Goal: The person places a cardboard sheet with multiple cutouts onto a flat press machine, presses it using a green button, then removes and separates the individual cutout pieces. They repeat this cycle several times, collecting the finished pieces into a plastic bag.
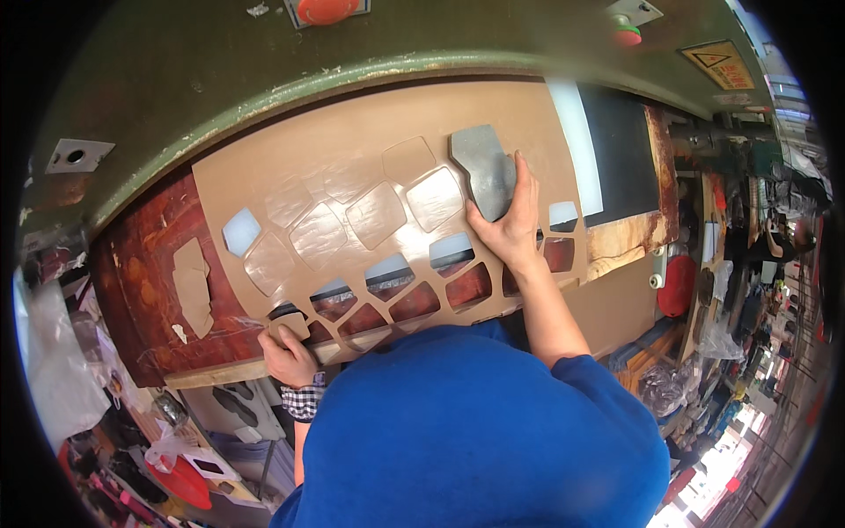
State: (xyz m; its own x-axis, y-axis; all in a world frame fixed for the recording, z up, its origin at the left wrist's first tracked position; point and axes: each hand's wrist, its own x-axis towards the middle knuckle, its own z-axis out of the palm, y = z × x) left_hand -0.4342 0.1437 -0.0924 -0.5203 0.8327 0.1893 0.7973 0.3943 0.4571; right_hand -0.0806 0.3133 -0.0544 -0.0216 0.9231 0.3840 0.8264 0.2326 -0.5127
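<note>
A tan sheet (493, 101) of leather-like material lies across the work board, with rows of cut-out holes along its near side and several cut outlines in its middle. My right hand (512, 220) grips the right edge of a grey, block-like cutting die (484, 167), which rests on the sheet right of the outlines. At the sheet's near left corner, my left hand (287, 359) is closed on a small tan cut piece (290, 331). The fingertips under that piece are hidden.
A green machine beam (370, 44) spans the far side, bearing a red button (327, 9). The reddish worn board (150, 273) shows at left, with a tan scrap (192, 286) on it. Right of the sheet are a white strip (576, 150) and a black panel (620, 150).
</note>
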